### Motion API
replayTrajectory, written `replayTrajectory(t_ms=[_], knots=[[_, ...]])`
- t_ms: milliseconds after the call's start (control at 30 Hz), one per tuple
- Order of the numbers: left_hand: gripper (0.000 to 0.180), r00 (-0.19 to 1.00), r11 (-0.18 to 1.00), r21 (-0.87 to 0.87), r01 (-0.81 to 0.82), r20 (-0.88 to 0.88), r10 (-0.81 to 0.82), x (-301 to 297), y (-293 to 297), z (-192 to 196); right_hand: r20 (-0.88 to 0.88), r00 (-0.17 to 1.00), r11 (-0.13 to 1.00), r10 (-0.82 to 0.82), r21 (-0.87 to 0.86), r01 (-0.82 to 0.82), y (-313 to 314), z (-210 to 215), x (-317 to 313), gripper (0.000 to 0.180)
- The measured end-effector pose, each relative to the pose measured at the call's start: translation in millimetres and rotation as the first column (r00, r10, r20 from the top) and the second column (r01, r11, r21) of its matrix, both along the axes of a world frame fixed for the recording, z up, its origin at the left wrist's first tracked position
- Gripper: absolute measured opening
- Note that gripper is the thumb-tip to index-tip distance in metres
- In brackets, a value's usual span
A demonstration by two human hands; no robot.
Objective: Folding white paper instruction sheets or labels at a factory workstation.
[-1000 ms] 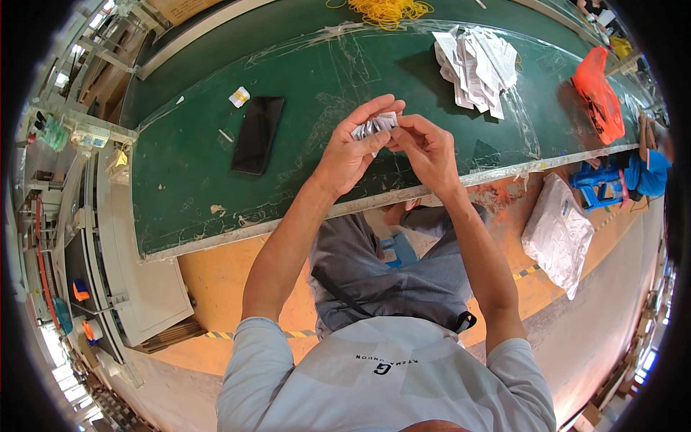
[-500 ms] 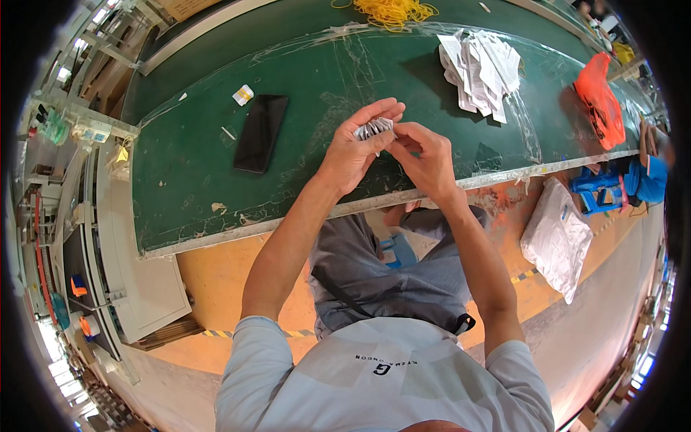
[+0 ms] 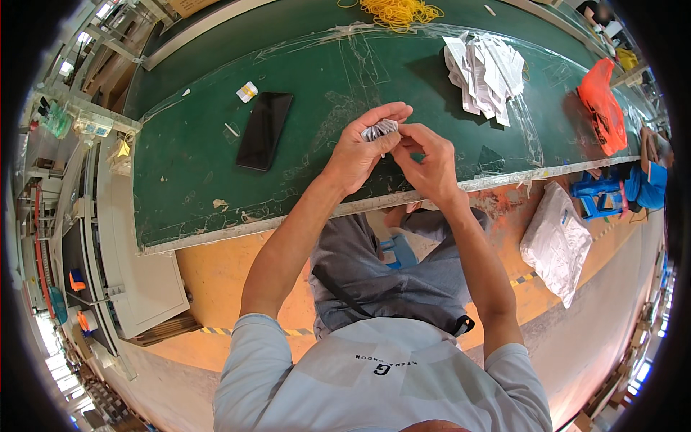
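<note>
A small bundle of white-and-grey folded paper slips (image 3: 379, 129) sits in my left hand (image 3: 353, 155), thumb across the near side and fingers behind it. My right hand (image 3: 429, 160) is closed at the bundle's right end, its fingertips pinched against the slips. Whether the right hand has a single slip between its fingers is hidden. Both hands are raised just over the front edge of the green worktable (image 3: 187, 180). To the right beyond them lies a loose heap of white paper slips (image 3: 486, 75).
A black phone (image 3: 265, 132) and a small white-and-yellow packet (image 3: 247, 92) lie left of my hands. Yellow rubber bands (image 3: 399, 11) are piled at the back. A red plastic bag (image 3: 603, 108) is at the right; below, a white sack (image 3: 556, 241) lies near a blue stool (image 3: 599, 194) and another person.
My hands stay together on the bundle, with only slight finger movement. The whole view has shifted a little. At the far right, the other person has moved slightly.
</note>
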State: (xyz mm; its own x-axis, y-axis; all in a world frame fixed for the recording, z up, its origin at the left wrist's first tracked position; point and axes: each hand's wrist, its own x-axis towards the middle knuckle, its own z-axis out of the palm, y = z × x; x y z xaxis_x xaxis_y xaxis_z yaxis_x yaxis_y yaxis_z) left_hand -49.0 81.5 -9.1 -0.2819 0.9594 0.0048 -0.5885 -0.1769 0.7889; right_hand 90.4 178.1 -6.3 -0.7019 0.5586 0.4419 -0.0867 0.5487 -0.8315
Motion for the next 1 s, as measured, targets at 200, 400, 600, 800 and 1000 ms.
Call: replayTrajectory(t_ms=[200,400,600,800,1000], knots=[[0.056,1.000,0.999,-0.028,0.021,0.023,-0.021,-1.2,0.1,0.5,0.005,1.000,0.999,0.006,0.032,-0.006,-3.8,4.3,-2.9,0.031],[0.062,0.999,0.999,0.031,0.031,-0.023,-0.030,0.0,0.9,-1.2,0.019,0.999,0.998,-0.033,0.049,0.032,-0.7,3.0,1.8,0.030],[0.073,0.997,0.992,0.103,0.078,-0.012,-0.077,-0.3,0.9,-1.3,0.001,1.000,0.999,-0.028,-0.015,0.028,1.1,3.7,5.5,0.028],[0.084,0.994,0.986,0.122,0.112,-0.007,-0.112,-0.1,-1.0,-0.1,0.010,1.000,0.994,-0.025,-0.106,0.026,2.0,1.1,8.5,0.025],[0.087,0.993,0.987,0.108,0.120,-0.020,-0.118,0.6,-2.6,2.4,0.045,0.999,0.972,-0.013,-0.235,0.024,3.7,1.2,10.0,0.023]])
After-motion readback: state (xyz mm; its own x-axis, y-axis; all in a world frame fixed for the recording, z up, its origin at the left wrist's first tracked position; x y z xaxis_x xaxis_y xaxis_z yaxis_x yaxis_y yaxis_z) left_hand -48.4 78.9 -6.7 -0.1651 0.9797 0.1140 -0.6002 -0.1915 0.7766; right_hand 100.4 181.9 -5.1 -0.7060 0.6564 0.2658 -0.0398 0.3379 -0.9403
